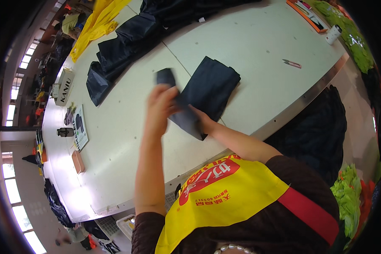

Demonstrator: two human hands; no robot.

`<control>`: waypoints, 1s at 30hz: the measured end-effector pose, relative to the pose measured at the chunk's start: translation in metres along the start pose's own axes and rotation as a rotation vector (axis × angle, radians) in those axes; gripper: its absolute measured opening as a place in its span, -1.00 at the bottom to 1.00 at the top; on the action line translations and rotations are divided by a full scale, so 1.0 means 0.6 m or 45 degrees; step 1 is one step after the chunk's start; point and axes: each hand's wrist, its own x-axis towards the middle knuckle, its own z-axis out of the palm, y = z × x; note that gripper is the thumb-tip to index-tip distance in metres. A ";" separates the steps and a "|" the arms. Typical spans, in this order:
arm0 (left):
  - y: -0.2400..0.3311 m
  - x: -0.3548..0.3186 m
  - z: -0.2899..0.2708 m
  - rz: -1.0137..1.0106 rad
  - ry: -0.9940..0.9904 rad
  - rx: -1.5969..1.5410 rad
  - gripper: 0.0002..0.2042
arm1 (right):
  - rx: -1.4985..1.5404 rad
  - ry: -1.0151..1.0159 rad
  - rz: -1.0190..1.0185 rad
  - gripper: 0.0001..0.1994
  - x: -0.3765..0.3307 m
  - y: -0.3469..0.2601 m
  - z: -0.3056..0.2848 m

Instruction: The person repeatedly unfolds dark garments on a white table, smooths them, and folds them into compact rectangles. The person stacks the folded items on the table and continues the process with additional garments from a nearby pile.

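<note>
Between my two hands a dark navy folded piece of cloth [185, 116] is held above the white table, partly smeared by motion. My left hand [161, 106] is closed round its left side, near the upper end. At its lower right, my right hand [202, 120] grips the edge, with some fingers hidden behind the cloth. Just beyond my right hand, a second dark folded cloth [211, 82] lies flat on the table, partly covered by the held one.
Dark garments [127, 40] and yellow cloth [99, 25] lie across the table's far side. Small thread snips [292, 64], a white bottle [333, 34] and an orange tray [307, 16] are at right. A box [65, 87], a black container [65, 132] and a brown block [78, 162] stand left.
</note>
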 end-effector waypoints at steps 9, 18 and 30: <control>-0.232 0.057 0.037 0.571 0.087 1.712 -0.37 | 0.240 -0.105 -0.059 -0.52 0.013 -0.024 0.000; -0.255 0.083 0.046 0.637 0.098 1.584 -0.33 | -2.561 0.815 0.451 -0.64 -0.113 -0.193 0.030; -0.226 0.073 0.040 0.674 0.098 1.752 -0.28 | -1.753 0.865 0.506 -0.28 -0.019 -0.416 0.038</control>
